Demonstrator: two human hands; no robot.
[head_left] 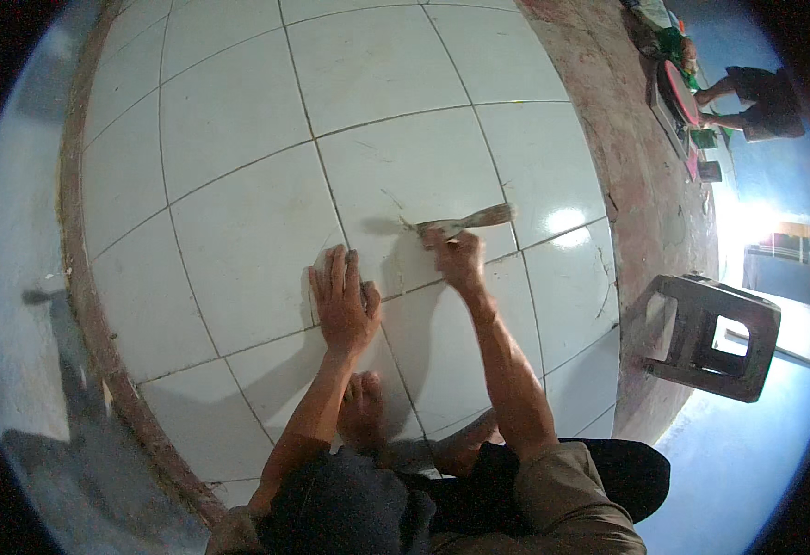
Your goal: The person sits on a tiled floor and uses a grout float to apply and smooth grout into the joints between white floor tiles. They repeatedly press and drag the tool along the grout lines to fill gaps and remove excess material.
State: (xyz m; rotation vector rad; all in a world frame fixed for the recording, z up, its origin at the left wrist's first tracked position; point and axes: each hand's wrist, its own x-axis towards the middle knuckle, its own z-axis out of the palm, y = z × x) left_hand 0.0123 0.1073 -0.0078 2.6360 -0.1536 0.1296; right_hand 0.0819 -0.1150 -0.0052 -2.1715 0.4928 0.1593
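One tool [468, 220] — blade indistinct; gripped

The left hand [343, 301] lies flat, palm down, fingers stretched forward and close together, thumb spread to the side. Its forearm runs straight back toward the body, wrist in line with the arm. The right hand [456, 259] is just beside it, a little further forward, fingers curled into a closed grip with the knuckles up. The right wrist bends slightly, and the bare forearm slants back to a rolled sleeve at the elbow.
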